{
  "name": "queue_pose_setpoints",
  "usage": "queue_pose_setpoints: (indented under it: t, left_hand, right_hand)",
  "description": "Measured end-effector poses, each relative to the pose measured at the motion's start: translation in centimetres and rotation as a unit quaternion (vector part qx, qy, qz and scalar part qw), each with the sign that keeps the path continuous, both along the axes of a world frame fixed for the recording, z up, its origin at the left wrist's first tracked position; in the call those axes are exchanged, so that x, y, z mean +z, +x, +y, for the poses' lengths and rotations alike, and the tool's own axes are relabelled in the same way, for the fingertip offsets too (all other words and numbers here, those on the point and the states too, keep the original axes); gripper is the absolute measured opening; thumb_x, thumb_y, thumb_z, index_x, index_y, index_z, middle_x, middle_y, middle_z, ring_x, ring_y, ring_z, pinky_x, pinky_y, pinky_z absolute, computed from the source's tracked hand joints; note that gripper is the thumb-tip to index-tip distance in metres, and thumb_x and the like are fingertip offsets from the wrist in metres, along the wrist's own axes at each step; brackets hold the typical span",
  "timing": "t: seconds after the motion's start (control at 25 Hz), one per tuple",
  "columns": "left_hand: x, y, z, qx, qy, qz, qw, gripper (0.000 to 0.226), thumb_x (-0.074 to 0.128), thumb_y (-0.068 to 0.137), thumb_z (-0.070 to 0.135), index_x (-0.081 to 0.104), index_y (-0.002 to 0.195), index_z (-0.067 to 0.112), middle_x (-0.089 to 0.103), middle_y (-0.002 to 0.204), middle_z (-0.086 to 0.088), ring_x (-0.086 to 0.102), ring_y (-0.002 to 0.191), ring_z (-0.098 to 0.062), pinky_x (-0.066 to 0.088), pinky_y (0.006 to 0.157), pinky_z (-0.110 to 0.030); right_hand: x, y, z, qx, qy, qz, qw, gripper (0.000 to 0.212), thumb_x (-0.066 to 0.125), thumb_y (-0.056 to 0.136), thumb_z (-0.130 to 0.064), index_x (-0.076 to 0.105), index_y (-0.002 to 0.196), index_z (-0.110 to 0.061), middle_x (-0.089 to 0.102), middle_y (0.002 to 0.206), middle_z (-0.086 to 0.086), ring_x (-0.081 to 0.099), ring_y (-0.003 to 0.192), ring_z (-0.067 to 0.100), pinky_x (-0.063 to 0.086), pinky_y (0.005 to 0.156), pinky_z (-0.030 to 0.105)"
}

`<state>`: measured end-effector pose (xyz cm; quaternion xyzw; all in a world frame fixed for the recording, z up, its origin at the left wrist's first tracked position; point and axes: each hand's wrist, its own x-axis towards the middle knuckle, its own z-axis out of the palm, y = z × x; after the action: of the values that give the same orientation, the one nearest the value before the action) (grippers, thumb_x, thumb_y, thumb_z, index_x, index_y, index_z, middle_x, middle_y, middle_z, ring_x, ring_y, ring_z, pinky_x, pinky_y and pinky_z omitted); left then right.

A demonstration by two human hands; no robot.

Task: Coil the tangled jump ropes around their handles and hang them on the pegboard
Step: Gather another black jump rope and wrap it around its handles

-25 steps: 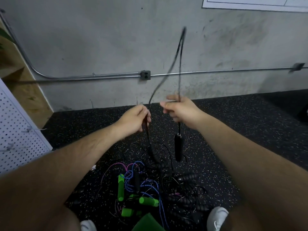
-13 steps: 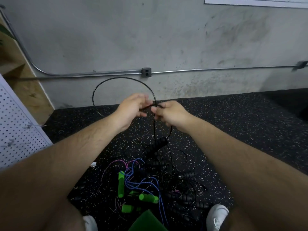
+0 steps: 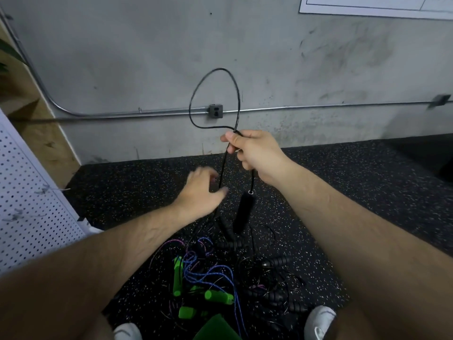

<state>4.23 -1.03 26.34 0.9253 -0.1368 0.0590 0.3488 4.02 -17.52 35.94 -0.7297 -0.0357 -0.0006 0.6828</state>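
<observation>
My right hand [image 3: 255,153] grips a black jump rope [image 3: 193,99] whose cord stands up in a loop in front of the wall. One black handle [image 3: 244,212] of that rope dangles just below my right wrist. My left hand [image 3: 199,192] is lower and to the left, blurred, its fingers spread beside the hanging cord and holding nothing. On the speckled floor lies the tangled pile of ropes [image 3: 220,273]: green handles [image 3: 177,278], blue and purple cords, several ribbed black handles [image 3: 277,262]. The white pegboard [image 3: 27,200] leans at the left.
A grey concrete wall with a metal conduit and an outlet box [image 3: 215,111] stands close ahead. Wooden boards [image 3: 31,111] sit behind the pegboard. My white shoes [image 3: 318,322] are at the bottom edge beside a green object [image 3: 215,328].
My left hand has let go of the cord and dropped down to the left. The loop now rises from my right hand alone, and the black handle hangs straight down again.
</observation>
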Motion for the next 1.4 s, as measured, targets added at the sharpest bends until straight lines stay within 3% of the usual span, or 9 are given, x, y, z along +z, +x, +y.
queue_pose_setpoints:
  t: [0.16, 0.32, 0.56, 0.68, 0.8, 0.92, 1.0, 1.12, 1.4]
  left_hand:
    - [-1.3, 0.8, 0.6, -0.066, 0.063, 0.131, 0.987, 0.021, 0.051, 0.105, 0.029, 0.060, 0.085, 0.030, 0.067, 0.087, 0.006, 0.063, 0.072, -0.012, 0.044, 0.056, -0.021]
    - [1.0, 0.8, 0.1, -0.044, -0.056, 0.133, 0.989, 0.021, 0.041, 0.108, 0.021, 0.058, 0.095, 0.023, 0.071, 0.094, 0.003, 0.071, 0.071, -0.011, 0.050, 0.053, -0.024]
    - [6.1, 0.5, -0.8, -0.050, -0.240, 0.021, 0.969, 0.023, 0.034, 0.109, 0.017, 0.054, 0.097, 0.017, 0.066, 0.089, -0.004, 0.061, 0.064, -0.015, 0.054, 0.059, -0.026]
    - [7.1, 0.5, -1.1, -0.067, -0.280, 0.002, 0.958, 0.023, 0.033, 0.110, 0.015, 0.053, 0.097, 0.015, 0.064, 0.086, -0.004, 0.058, 0.064, -0.015, 0.052, 0.058, -0.025]
    - [7.5, 0.6, -0.6, -0.044, -0.299, 0.010, 0.953, 0.021, 0.036, 0.110, 0.019, 0.056, 0.105, 0.014, 0.066, 0.091, -0.003, 0.061, 0.069, -0.017, 0.052, 0.061, -0.024]
    - [7.0, 0.5, 0.3, 0.028, -0.184, 0.042, 0.982, 0.029, 0.043, 0.107, 0.034, 0.054, 0.127, 0.016, 0.063, 0.108, 0.002, 0.064, 0.090, -0.013, 0.047, 0.069, -0.012]
    - [5.8, 0.0, 1.1, 0.031, -0.068, 0.022, 0.997, 0.036, 0.053, 0.102, 0.038, 0.050, 0.131, 0.017, 0.053, 0.119, 0.003, 0.058, 0.101, -0.008, 0.046, 0.082, -0.016]
    - [4.4, -0.9, 1.8, -0.005, 0.024, -0.087, 0.996, 0.034, 0.065, 0.094, 0.038, 0.049, 0.118, 0.019, 0.040, 0.120, 0.005, 0.044, 0.113, -0.008, 0.038, 0.098, -0.023]
    - [4.1, -0.1, 2.0, 0.057, -0.003, 0.027, 0.998, 0.007, 0.060, 0.099, 0.029, 0.059, 0.099, 0.022, 0.064, 0.101, 0.001, 0.064, 0.086, -0.013, 0.052, 0.073, -0.030]
  right_hand:
    - [0.4, 0.0, -0.5, 0.001, 0.024, 0.002, 1.000, 0.024, 0.062, 0.100, -0.027, 0.074, 0.108, -0.008, 0.061, 0.069, -0.005, 0.032, 0.048, 0.007, 0.026, 0.042, 0.020]
    - [0.0, 0.2, -2.0, -0.011, 0.011, 0.003, 1.000, 0.024, 0.071, 0.093, -0.025, 0.072, 0.108, -0.007, 0.064, 0.075, -0.003, 0.035, 0.051, 0.007, 0.028, 0.044, 0.020]
    - [-3.3, -0.3, -2.2, 0.051, -0.235, 0.089, 0.967, 0.037, 0.084, 0.077, -0.030, 0.073, 0.112, -0.025, 0.071, 0.076, -0.002, 0.049, 0.061, 0.012, 0.036, 0.050, 0.023]
    - [-4.5, -0.2, -1.0, 0.081, -0.223, 0.077, 0.968, 0.029, 0.084, 0.080, -0.032, 0.076, 0.104, -0.016, 0.059, 0.056, -0.011, 0.042, 0.041, 0.002, 0.033, 0.041, 0.015]
    - [-5.2, 0.4, 0.0, 0.066, -0.218, 0.049, 0.973, 0.020, 0.080, 0.085, -0.031, 0.077, 0.092, -0.012, 0.063, 0.066, -0.006, 0.043, 0.040, -0.003, 0.038, 0.049, 0.015]
    - [-5.0, 0.6, 1.0, 0.026, -0.193, 0.034, 0.980, 0.016, 0.075, 0.089, -0.028, 0.075, 0.085, -0.012, 0.070, 0.076, -0.004, 0.048, 0.049, 0.003, 0.040, 0.052, 0.018]
    - [-4.5, 0.6, 1.6, -0.008, -0.138, 0.030, 0.990, 0.013, 0.070, 0.092, -0.021, 0.076, 0.092, -0.010, 0.074, 0.087, -0.003, 0.050, 0.048, -0.003, 0.036, 0.047, 0.012]
    - [-4.0, 0.5, 2.4, -0.050, -0.092, 0.063, 0.992, 0.018, 0.071, 0.091, -0.026, 0.076, 0.091, -0.009, 0.062, 0.067, -0.007, 0.044, 0.046, 0.001, 0.033, 0.048, 0.017]
    - [-4.4, 1.1, 3.6, -0.072, -0.051, 0.119, 0.989, 0.024, 0.070, 0.089, -0.033, 0.072, 0.082, -0.011, 0.067, 0.075, 0.005, 0.047, 0.053, 0.014, 0.038, 0.049, 0.029]
